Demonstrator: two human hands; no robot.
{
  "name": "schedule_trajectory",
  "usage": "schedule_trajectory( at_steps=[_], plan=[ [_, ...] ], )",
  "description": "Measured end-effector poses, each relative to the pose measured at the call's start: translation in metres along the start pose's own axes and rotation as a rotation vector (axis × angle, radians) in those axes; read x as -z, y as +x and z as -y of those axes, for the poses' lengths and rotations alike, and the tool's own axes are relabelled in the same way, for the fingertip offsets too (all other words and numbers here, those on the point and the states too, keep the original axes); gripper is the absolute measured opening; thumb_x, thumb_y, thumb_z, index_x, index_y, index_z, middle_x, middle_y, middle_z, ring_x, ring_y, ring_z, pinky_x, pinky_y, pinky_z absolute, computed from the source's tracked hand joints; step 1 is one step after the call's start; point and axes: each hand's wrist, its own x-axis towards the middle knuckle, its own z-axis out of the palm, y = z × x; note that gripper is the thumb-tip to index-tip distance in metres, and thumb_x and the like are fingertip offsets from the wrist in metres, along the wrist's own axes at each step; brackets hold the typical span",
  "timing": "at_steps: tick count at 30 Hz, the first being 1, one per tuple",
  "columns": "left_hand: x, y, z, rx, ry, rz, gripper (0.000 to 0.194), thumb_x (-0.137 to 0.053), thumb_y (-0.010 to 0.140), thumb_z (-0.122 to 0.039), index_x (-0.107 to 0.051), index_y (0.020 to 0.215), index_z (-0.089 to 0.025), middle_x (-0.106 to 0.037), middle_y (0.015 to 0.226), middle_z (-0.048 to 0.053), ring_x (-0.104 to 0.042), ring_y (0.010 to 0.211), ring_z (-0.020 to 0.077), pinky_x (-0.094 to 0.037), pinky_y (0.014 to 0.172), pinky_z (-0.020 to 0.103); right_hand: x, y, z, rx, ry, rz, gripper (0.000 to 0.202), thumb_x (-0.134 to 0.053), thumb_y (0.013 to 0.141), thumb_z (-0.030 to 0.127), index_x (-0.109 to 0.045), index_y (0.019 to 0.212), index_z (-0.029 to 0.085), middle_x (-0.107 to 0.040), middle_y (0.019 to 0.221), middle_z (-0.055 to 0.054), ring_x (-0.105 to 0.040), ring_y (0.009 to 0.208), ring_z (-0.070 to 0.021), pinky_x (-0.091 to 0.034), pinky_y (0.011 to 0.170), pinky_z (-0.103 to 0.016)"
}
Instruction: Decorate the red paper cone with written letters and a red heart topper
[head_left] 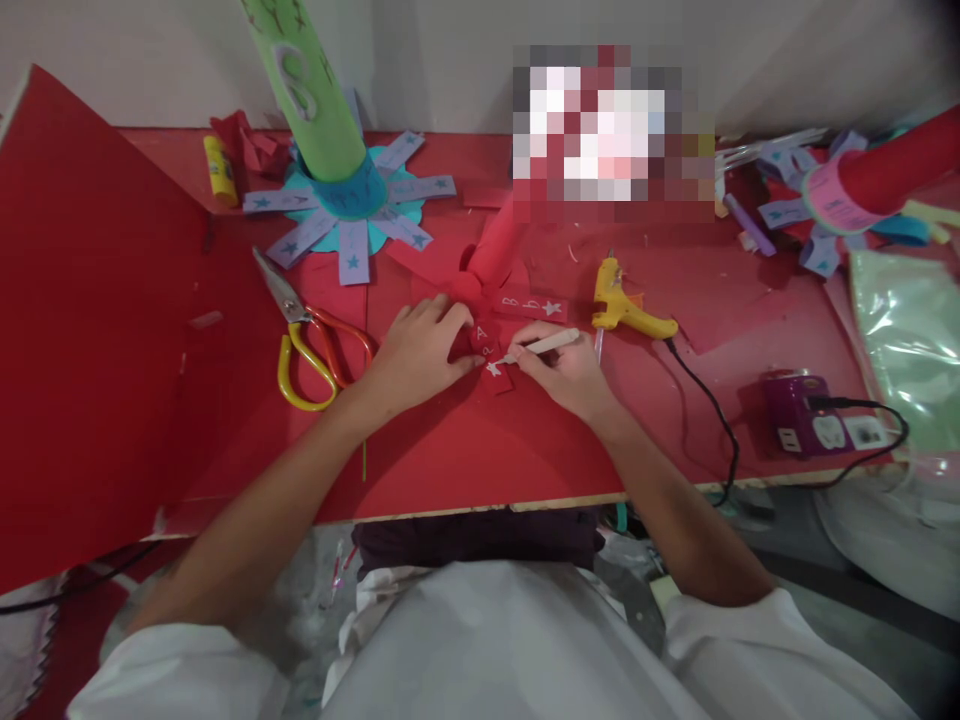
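My right hand (566,370) is closed around a white pen (551,343). The pen's tip meets a white star drawn on a short red paper strip (501,381), which also carries the white letters "A a". Fingers apart, my left hand (420,350) lies over the left side of that strip, its thumb beside the star. Just above, a second red strip (529,302) reads "B b" with a star. Both strips spread out from the base of a red paper tube (496,245) that leans up and away to the right.
Scissors (307,335) lie left of my left hand. A yellow glue gun (630,308) with a black cord rests at the right, near a purple power adapter (802,415). A green paper tube (322,120) stands behind. A large red board (90,330) rises at left.
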Motion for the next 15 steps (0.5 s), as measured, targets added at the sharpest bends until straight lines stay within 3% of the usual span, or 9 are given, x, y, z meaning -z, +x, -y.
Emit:
schedule_trajectory(
  at_steps=[7, 12, 15],
  plan=[
    [0.0001, 0.0001, 0.0000, -0.004, 0.013, 0.002, 0.035, -0.077, 0.095, -0.038, -0.062, 0.121, -0.021, -0.068, 0.131, 0.014, -0.065, 0.123, 0.0369, -0.047, 0.107, 0.052, -0.0002, -0.0011, -0.0002, -0.013, 0.017, 0.038, 0.018, -0.068, 0.096, 0.033, -0.075, 0.086, 0.022, -0.076, 0.079, -0.002, -0.066, 0.071, -0.0167, -0.049, 0.066, -0.030],
    [-0.0006, 0.0000, 0.0003, -0.008, 0.019, -0.006, 0.034, -0.076, 0.095, -0.039, -0.061, 0.120, -0.021, -0.067, 0.130, 0.014, -0.064, 0.121, 0.0361, -0.047, 0.106, 0.051, -0.0004, -0.0030, -0.0026, -0.045, 0.054, -0.047, 0.022, -0.066, 0.099, 0.041, -0.074, 0.089, 0.023, -0.075, 0.079, -0.002, -0.065, 0.070, -0.0172, -0.049, 0.064, -0.031],
    [-0.0003, -0.0002, 0.0001, -0.005, 0.016, -0.009, 0.033, -0.075, 0.095, -0.040, -0.062, 0.119, -0.022, -0.068, 0.129, 0.014, -0.064, 0.121, 0.0359, -0.047, 0.105, 0.051, -0.0006, -0.0026, -0.0011, -0.050, 0.048, -0.019, 0.024, -0.067, 0.099, 0.042, -0.074, 0.089, 0.022, -0.074, 0.077, -0.002, -0.064, 0.068, -0.0163, -0.048, 0.062, -0.030]
  ],
)
